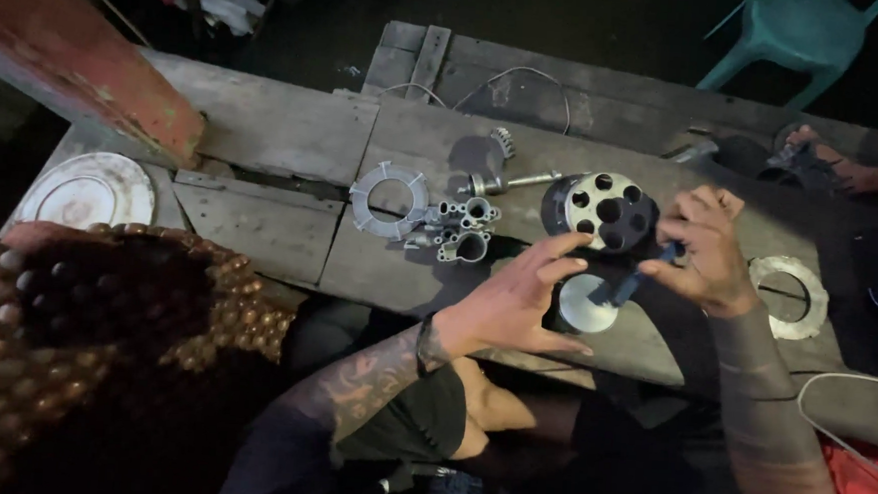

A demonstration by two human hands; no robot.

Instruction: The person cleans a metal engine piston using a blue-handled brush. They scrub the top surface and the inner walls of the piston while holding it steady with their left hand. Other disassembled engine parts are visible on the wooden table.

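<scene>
I see the left hand [511, 301] spread over the near edge of the bench [265, 128], fingers apart and holding nothing; its fingertips reach toward a round metal disc [584, 303] that lies just beside them. The right hand [704, 251] has its grip closed on a dark tool [643, 278], pinched between thumb and fingers, with the tool angled down and left so that its lower end sits over the disc. I cannot tell whether the tool touches the disc.

Just beyond the disc stands a drum [606, 211], a dark cylinder with a pale face pierced by a ring of round holes. The right hand is just beside it on the right.

Left of the drum lies a cast housing [460, 228] with several bores, and touching that, further left, a flat ring [389, 199]. A short shaft [508, 180] lies behind the housing, with a small gear [505, 140] near it. A second flat ring [792, 296] lies right of the right hand. A white plate [86, 190] sits at the far left end of the bench. A green chair [791, 35] stands beyond the bench, and another person's foot [834, 162] rests near the far right edge.
</scene>
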